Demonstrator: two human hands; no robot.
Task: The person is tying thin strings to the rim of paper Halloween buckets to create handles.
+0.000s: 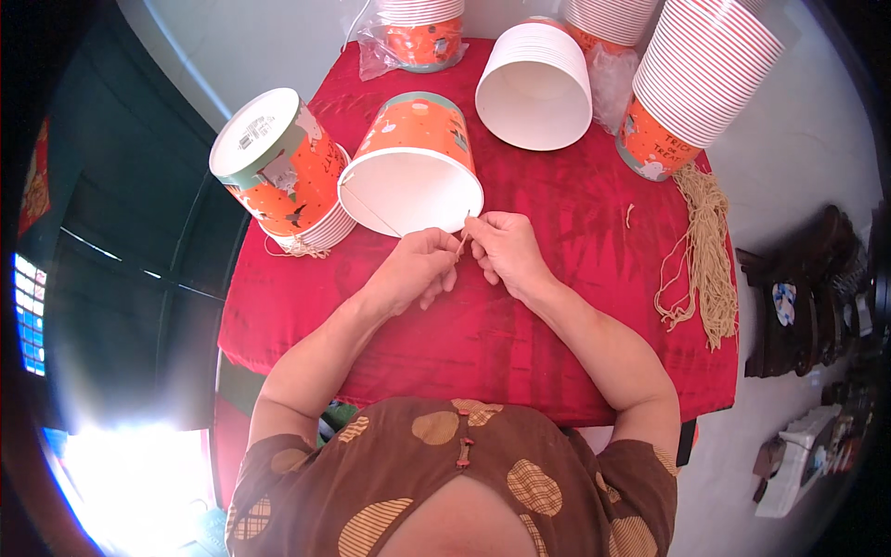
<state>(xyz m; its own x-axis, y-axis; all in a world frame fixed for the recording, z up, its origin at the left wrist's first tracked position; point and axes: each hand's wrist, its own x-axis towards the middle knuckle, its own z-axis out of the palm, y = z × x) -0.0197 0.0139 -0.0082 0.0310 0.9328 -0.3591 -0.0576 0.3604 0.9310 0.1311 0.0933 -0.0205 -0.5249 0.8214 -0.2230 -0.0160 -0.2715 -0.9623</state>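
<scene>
An orange paper bucket [418, 128] with a grey-green base band lies on its side on the red cloth, its white mouth facing me. A thin tan cord [375, 210] runs from the left of its rim across the mouth to my hands. My left hand [418, 269] is closed in a pinch on the cord, just below the rim. Close beside it, my right hand [509, 252] also pinches the cord at the right lower edge of the rim. A short cord end shows above the right fingertips. Whether a knot lies between the fingers is too small to tell.
Upside-down nested buckets [290, 172] stand at left, with cord ends [304, 247] at their rims. Behind lies a sideways stack [536, 93]. A tall leaning stack [701, 79] and a hank of tan cord [710, 265] occupy the right edge of the red-covered table [557, 357].
</scene>
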